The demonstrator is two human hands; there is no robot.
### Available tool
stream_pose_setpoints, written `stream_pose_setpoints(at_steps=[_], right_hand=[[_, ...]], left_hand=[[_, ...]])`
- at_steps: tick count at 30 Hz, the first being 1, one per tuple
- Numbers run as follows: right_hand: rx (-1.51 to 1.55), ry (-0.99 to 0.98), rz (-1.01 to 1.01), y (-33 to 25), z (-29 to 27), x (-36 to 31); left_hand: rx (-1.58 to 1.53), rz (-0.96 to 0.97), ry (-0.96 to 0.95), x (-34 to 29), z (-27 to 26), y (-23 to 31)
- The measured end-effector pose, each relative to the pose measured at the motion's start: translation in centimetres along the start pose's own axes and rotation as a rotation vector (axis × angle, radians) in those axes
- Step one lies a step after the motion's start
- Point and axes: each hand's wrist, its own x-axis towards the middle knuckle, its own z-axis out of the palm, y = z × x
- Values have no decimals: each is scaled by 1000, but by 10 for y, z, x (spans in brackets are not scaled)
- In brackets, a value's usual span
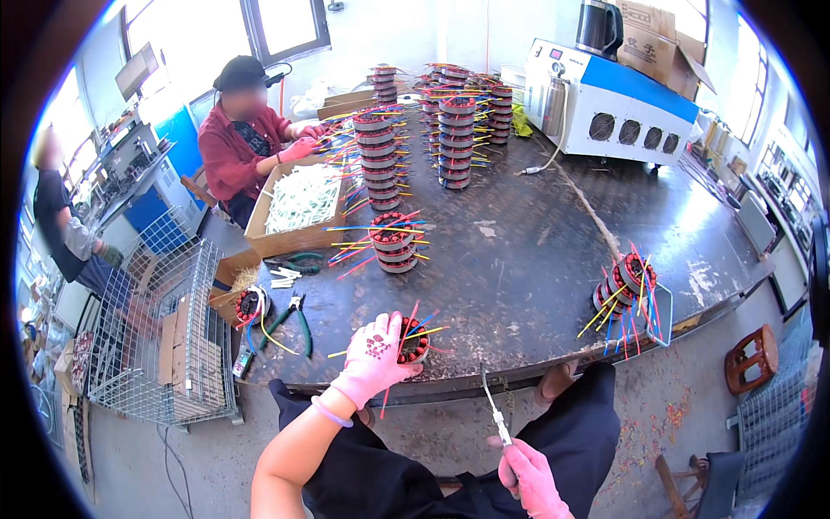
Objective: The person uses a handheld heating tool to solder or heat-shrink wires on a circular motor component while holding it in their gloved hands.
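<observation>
Steadying the wire ring (415,346) at the near edge of the table (527,277) looks like the step your left hand (376,355) is busy with. That pink-gloved hand is closed around the ring's left side, fingers over the top and thumb toward you, while red, blue and yellow wires (425,330) fan out past the glove. Your right hand (532,480), gloved too, is wrapped around the handle of a thin tool (499,421) with a bent tip, low over your lap. The two hands are well apart, and the tool's tip points up toward the table edge, clear of the ring. Whether the tip touches the edge, you cannot tell from here.

So this seems a pause between strokes: ring braced, tool in hand but not on it. The next move, by my judgement, calls for bringing the tip across to your left — keep your left fingers out of its path, and part the loose wires so none gets snagged. A firm hold matters, since the ring sits so close to the edge.

Around you, a short stack of rings (396,246) stands just beyond your left hand, green-handled pliers (303,327) lie to its left, and another cluster of rings (624,281) leans farther right.
</observation>
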Motion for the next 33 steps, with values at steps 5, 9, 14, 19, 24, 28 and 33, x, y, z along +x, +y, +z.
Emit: stream_pose_setpoints(at_steps=[5,9,14,19,24,28,33], right_hand=[[16,0,52,4,-1,3],[0,-15,60,10,-1,7],[-118,45,61,-7,6,8],[-165,154,-18,-14,7,12],[-164,178,-47,-15,4,18],[-157,170,-54,-21,0,20],[-111,166,-101,-15,-11,15]], left_hand=[[-103,232,83,4,5,-23],[-121,298,72,1,4,-32],[-254,318,61,2,-15,-31],[-171,330,379,73,-60,-71],[16,200,373,162,-64,-83],[-32,187,197,186,-70,-80],[-276,263,256,153,-83,-67]])
